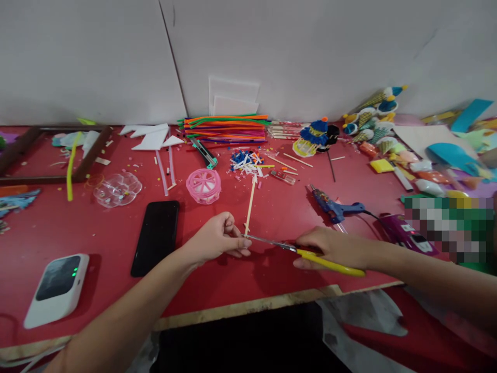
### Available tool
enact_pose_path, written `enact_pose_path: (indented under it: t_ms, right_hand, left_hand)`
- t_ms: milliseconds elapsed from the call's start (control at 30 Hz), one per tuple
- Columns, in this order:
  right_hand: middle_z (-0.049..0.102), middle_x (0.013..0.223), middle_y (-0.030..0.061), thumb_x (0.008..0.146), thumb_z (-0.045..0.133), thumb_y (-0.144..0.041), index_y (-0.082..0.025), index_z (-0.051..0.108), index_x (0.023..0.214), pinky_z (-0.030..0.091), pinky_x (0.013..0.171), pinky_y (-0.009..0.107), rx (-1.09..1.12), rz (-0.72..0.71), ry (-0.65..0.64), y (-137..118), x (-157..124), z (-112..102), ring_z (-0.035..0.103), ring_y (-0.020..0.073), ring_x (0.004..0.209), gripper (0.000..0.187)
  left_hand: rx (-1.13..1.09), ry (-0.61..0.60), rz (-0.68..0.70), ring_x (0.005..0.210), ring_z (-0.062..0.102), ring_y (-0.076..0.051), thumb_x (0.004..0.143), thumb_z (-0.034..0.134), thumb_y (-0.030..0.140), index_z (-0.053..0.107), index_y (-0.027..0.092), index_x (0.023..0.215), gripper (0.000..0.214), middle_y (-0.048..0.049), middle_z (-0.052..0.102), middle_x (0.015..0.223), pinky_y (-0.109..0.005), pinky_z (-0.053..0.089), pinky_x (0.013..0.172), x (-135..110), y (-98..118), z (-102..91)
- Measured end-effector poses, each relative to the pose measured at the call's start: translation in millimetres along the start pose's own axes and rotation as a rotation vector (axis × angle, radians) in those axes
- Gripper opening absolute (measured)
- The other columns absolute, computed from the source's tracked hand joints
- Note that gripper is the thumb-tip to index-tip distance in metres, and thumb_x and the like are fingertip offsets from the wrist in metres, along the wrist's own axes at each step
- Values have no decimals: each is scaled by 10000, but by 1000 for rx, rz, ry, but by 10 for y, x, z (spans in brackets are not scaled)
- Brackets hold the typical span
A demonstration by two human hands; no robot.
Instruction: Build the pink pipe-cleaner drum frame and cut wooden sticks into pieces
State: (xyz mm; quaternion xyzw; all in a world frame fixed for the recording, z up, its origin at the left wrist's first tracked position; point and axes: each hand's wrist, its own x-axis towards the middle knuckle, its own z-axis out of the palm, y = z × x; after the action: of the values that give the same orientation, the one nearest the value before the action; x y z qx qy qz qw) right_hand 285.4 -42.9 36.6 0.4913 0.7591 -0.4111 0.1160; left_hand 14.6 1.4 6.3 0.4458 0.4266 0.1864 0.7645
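On the table (pixel 272 282) I am watching, the stick (pixel 250 204) is reaching back from the left hand (pixel 215 239), with the scissors (pixel 272 243) in the right hand (pixel 330 247) meeting its near end; the phone (pixel 156 237) is lying left of them, the glue gun (pixel 336 209) behind the right hand.

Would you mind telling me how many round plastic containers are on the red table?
2: a clear one to the left of a pink one, both beyond the black phone. Others may be hidden at the right.

It was a craft workspace: a red table (pixel 54 228) strewn with pipe cleaners (pixel 225 128), a glue gun (pixel 336 207) and foam scraps (pixel 446 155)
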Motion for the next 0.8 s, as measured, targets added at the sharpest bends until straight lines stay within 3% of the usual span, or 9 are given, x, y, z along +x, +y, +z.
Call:
enact_pose_path:
  t_ms: [200,333,500,633,700,800]
  right_hand:
    - [564,610,5,808,546,-253,-173,570,644,319,543,246,-94,-5,43,15,51,106,434,99,539,184]
    - [632,665,45,762,504,-136,-170,611,668,336,560,245,-187,8,87,-41,65,121,477,114,565,146]
    - [634,653,47,758,496,-135,-165,614,658,341,552,236,-168,-7,94,-10,88,160,471,107,556,158]
    - [476,509,-16,741,477,-191,-184,487,543,289,480,233,-46,167,167,82,102,144,404,92,479,198]
    - [406,489,-32,730,462,-211,-197,427,524,268,463,231,-20,250,229,116,101,102,377,91,476,210]
    - [392,494,-35,719,467,-246,-203,410,522,263,466,236,-17,211,292,132,98,54,352,93,488,209]
  left_hand:
    - [-1,-10,5,624,733,-192,634,832,210,285,238,784,568,65,613,649,-249,572,542,-2,-19,-16]
    - [-6,-11,37,613,727,-181,645,816,193,284,235,781,550,62,609,682,-237,564,520,17,-43,-17]
    - [-23,-5,61,568,701,-138,650,803,205,345,214,802,483,63,596,745,-240,568,525,42,-70,-9]
    - [35,-3,71,591,683,-129,684,768,220,383,210,826,410,47,613,713,-259,565,574,45,-82,-13]
    - [137,47,103,601,665,-130,703,742,228,407,210,833,360,40,614,702,-259,543,580,46,-88,-25]
    - [476,212,236,616,616,-126,731,705,232,483,204,837,248,24,613,703,-255,484,596,48,-94,-50]
